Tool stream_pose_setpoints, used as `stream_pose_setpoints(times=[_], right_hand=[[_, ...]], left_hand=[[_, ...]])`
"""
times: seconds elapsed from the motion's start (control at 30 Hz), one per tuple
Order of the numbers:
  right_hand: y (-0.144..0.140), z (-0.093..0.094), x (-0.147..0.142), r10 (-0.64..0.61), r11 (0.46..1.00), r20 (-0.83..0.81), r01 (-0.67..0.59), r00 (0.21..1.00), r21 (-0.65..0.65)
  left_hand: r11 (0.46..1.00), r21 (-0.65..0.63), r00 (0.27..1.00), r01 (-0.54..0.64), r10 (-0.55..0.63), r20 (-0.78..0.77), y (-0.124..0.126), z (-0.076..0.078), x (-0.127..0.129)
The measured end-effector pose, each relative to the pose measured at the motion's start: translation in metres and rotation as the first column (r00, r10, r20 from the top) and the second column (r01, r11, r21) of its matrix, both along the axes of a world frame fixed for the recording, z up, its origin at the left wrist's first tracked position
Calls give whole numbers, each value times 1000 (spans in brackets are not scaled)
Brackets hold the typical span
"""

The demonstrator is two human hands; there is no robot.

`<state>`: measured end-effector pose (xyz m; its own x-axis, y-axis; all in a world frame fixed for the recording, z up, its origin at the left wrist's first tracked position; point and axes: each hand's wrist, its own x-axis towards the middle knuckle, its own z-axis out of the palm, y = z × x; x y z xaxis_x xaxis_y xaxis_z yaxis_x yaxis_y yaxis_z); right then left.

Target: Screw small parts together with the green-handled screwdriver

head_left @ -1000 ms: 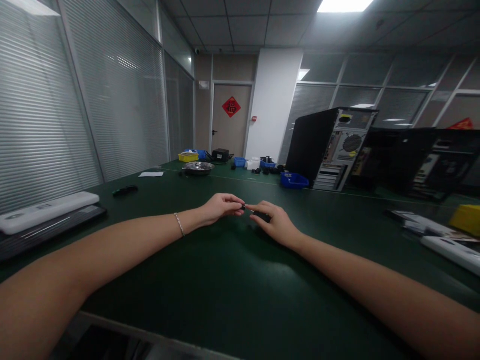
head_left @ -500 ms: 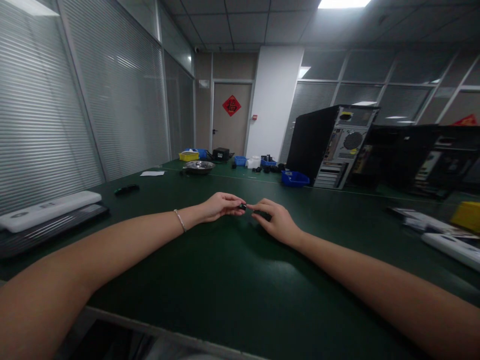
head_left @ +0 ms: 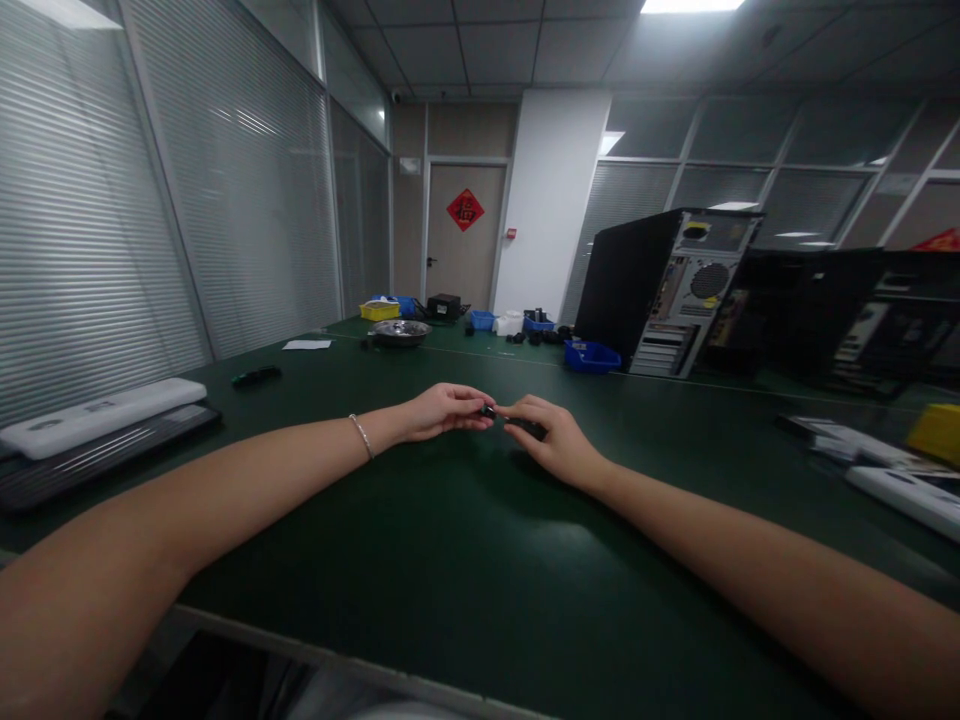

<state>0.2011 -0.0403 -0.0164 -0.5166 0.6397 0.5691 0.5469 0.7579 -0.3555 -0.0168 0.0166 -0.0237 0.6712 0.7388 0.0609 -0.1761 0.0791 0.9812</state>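
Observation:
My left hand [head_left: 448, 412], with a bracelet at the wrist, is closed above the green table [head_left: 420, 560]. Its fingertips pinch a small black part [head_left: 488, 411] that shows a bit of green. Close by on the right, my right hand [head_left: 553, 432] curls around a dark handheld tool [head_left: 527, 428], mostly hidden by the fingers. Its index fingertip reaches to the small part. The tool's kind is too small and dark to tell.
A shiny metal dish [head_left: 401, 333], a yellow bin [head_left: 380, 311] and a blue bin [head_left: 592, 356] stand farther back. Right of them is a computer tower [head_left: 667, 290]. A dark green-and-black object [head_left: 256, 376] and a white-topped device [head_left: 101, 417] lie at left.
Both hands hold nearly the same pose and place. The small black part shows slightly more between the fingertips; the whole view has shifted very slightly.

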Motion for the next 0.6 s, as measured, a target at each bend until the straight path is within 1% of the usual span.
stream_pose_setpoints(times=[0.1,0.17,0.23,0.3,0.37,0.43,0.5,0.57,0.6], right_hand=[[1,-1,2,-58,998,-9,58,998,-3],[1,-1,4,-75,997,-13,75,997,-7],[1,-1,6,-74,997,-15,74,997,-9],[0,0,8,-69,998,-12,69,998,-11],[0,0,9,-69,998,-10,69,998,-11],[-1,1,9,-74,997,-12,74,997,-9],[-1,1,9,-82,997,-13,82,997,-3],[-1,1,8,-94,996,-11,94,996,5],[-1,1,8,-101,995,-12,102,995,10]], left_hand=[[994,-29,991,-101,103,89,2,-4,5],[984,-50,976,-173,178,127,5,-6,9],[969,-58,961,-241,247,125,7,-8,11],[951,-31,946,-309,310,94,9,-9,14],[936,41,936,-349,347,55,9,-9,15],[922,156,935,-354,355,28,7,-10,16],[899,294,939,-325,345,-18,4,-10,17],[870,419,941,-262,327,-91,1,-9,17],[858,460,941,-227,316,-125,0,-9,17]])
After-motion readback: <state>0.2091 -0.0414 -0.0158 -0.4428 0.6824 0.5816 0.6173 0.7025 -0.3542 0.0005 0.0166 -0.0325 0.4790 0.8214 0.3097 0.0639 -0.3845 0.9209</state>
